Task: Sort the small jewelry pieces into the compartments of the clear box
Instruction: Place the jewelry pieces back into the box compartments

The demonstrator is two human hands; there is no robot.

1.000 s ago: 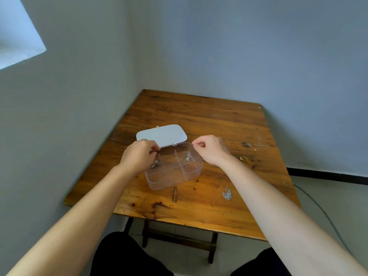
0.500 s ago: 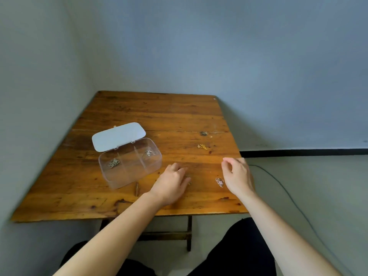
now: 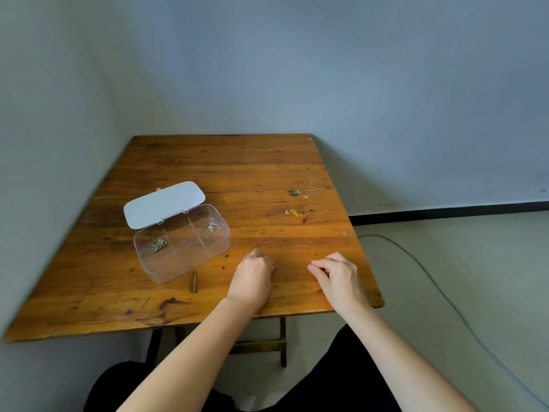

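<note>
Wooden table [image 3: 208, 162]: one clear box [image 3: 181, 245], two hands [image 3: 252, 275].

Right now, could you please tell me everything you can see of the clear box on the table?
The clear box is a rounded, see-through container that looks like plastic, split by thin dividers into compartments. Its white lid is hinged open and lies back behind it. It sits flat on the left part of the wooden table. Two compartments each hold a small silvery jewelry piece. Neither hand touches it.

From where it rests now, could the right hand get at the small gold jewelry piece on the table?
Probably yes: the small gold jewelry piece lies alone on bare wooden table, straight beyond the right hand, with nothing between them.
</note>
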